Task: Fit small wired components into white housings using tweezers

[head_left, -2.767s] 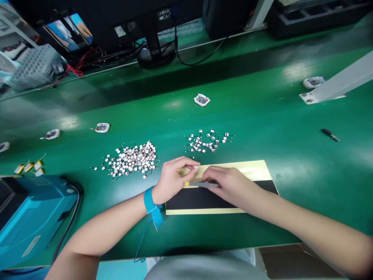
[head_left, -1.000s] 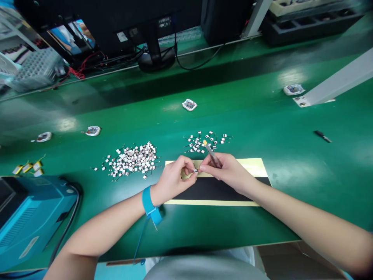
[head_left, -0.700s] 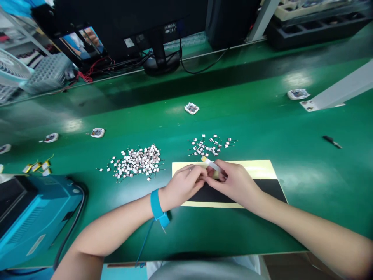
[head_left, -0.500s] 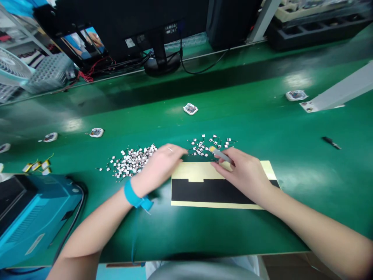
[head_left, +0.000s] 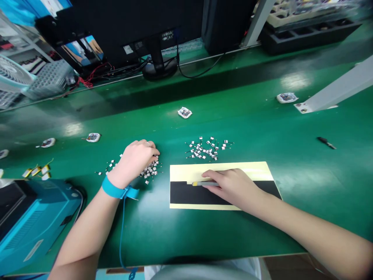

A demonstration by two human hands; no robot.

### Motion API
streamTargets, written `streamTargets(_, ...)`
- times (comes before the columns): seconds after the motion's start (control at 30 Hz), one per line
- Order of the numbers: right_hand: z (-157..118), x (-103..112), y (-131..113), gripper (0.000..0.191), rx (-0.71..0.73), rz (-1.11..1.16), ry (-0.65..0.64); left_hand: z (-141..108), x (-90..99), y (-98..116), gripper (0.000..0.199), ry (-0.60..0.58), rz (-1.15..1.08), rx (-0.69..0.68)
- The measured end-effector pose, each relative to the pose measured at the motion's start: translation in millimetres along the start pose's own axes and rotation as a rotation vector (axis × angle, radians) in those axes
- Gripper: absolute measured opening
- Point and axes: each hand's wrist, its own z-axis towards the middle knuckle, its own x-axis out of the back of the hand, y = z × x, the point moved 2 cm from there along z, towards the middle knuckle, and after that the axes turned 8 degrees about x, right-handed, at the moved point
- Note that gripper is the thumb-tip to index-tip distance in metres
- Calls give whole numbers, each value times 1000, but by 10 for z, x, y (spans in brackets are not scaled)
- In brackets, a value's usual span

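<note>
My left hand (head_left: pixel 135 161), with a blue wrist strap (head_left: pixel 115 189), reaches over a pile of small silvery parts with short dark leads (head_left: pixel 150 170). Its fingers curl down at the pile's right edge; whatever is between them is hidden. In my right hand (head_left: pixel 233 184) is a slim grey tool with a yellow tip (head_left: pixel 204 183), gripped between thumb and fingers. That tip lies over a yellow backing sheet (head_left: pixel 186 171) with a black strip (head_left: pixel 182 193), beside a notch in the strip's upper edge. A smaller scattered group of the same parts (head_left: pixel 201 151) lies just beyond the sheet.
Several white-rimmed units (head_left: pixel 184 112) stand spaced out across the green bench (head_left: pixel 233 233). A teal machine (head_left: pixel 37 221) occupies the left front; yellow-wrapped parts (head_left: pixel 36 171) lie behind it. A black pen-like item (head_left: pixel 326 142) and a grey metal post (head_left: pixel 335 85) are at right. A monitor (head_left: pixel 157 58) stands behind.
My left hand has moved left, from near the sheet onto the larger pile. My right hand has brought the grey tool down and left, from the scattered parts to the black strip.
</note>
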Motion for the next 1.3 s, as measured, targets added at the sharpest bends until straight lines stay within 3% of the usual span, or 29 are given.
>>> streamTargets(0.27, -3, 32, -27, 24, 19, -56, -107, 37, -56, 9, 13, -14, -101, -22)
streamTargets(0.43, -2, 28, -23, 16, 26, -59, -150, -1, 90, 74, 10, 16, -234, -15)
streamTargets(0.5, -1, 25, -28, 16, 36, -65, -164, -50, 162, 160, 11, 36, -422, -13)
streamTargets(0.6, -7, 24, -58, 17, 56, -87, -188, -117, 154, 404, 10, 39, -921, -39)
streamTargets(0.7, -23, 14, -104, 23, 83, -121, -210, -127, -36, 712, 7, -40, -1392, -36)
streamTargets(0.8, -44, -8, -144, 28, 116, -155, -224, -91, -266, 928, 7, -105, -1622, 3)
streamTargets(0.93, -55, -17, -179, 29, 138, -186, -230, -43, -403, 983, 10, -77, -1678, 16)
streamTargets(1.3, -33, 7, -215, 23, 133, -149, -245, -52, -440, 966, 20, -24, -1652, 69)
